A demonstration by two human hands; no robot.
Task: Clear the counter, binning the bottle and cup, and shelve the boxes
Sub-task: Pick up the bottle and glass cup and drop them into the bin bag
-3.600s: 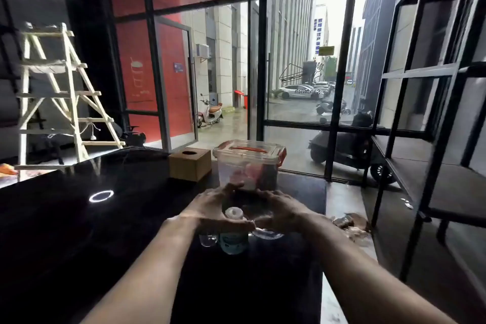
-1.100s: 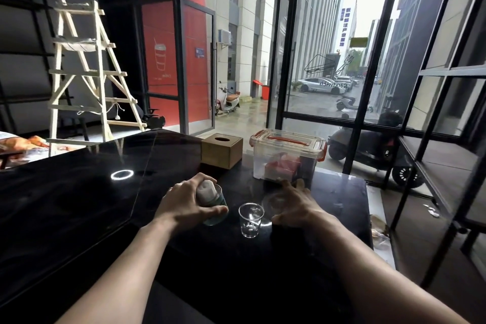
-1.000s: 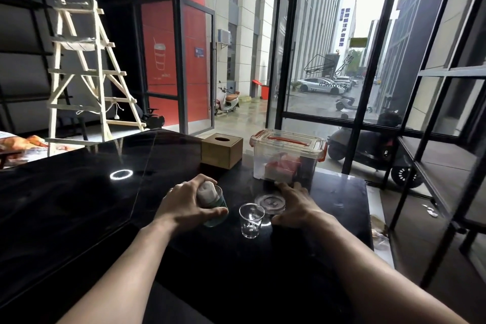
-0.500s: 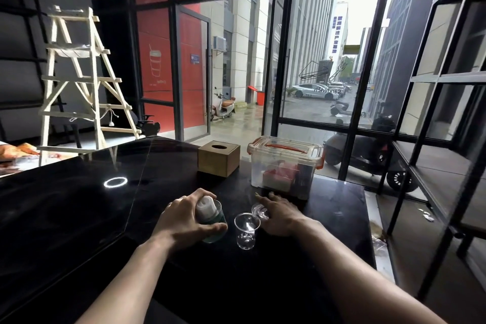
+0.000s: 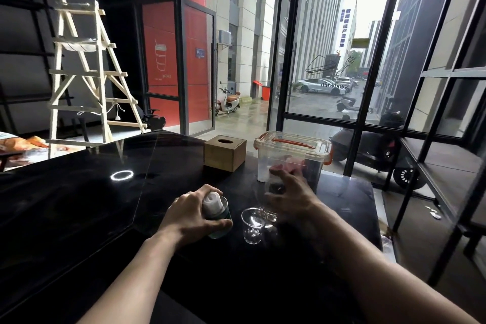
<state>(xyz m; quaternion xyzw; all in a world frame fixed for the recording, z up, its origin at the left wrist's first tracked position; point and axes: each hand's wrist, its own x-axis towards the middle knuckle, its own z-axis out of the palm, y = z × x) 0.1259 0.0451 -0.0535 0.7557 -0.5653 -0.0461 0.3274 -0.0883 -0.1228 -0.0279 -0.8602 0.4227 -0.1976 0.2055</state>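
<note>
On the black counter (image 5: 105, 218) my left hand (image 5: 192, 216) is wrapped around a small green-tinted bottle (image 5: 215, 208) with a white cap, which stands upright. My right hand (image 5: 292, 197) grips a clear plastic cup (image 5: 272, 209), blurred and tilted just above the counter. A small clear glass (image 5: 252, 222) stands between my hands. Behind them sit a wooden tissue box (image 5: 224, 152) and a clear lidded storage box (image 5: 292, 158) with red latches and handle.
A black metal shelf unit (image 5: 444, 166) stands to the right of the counter. Glass walls and a door run along the back. A wooden ladder (image 5: 86, 73) stands at the far left. Some litter lies on the floor beside the counter's right edge.
My right hand has closed on the clear cup that lay by the storage box and raised it off the counter. My left hand has stayed on the bottle.
</note>
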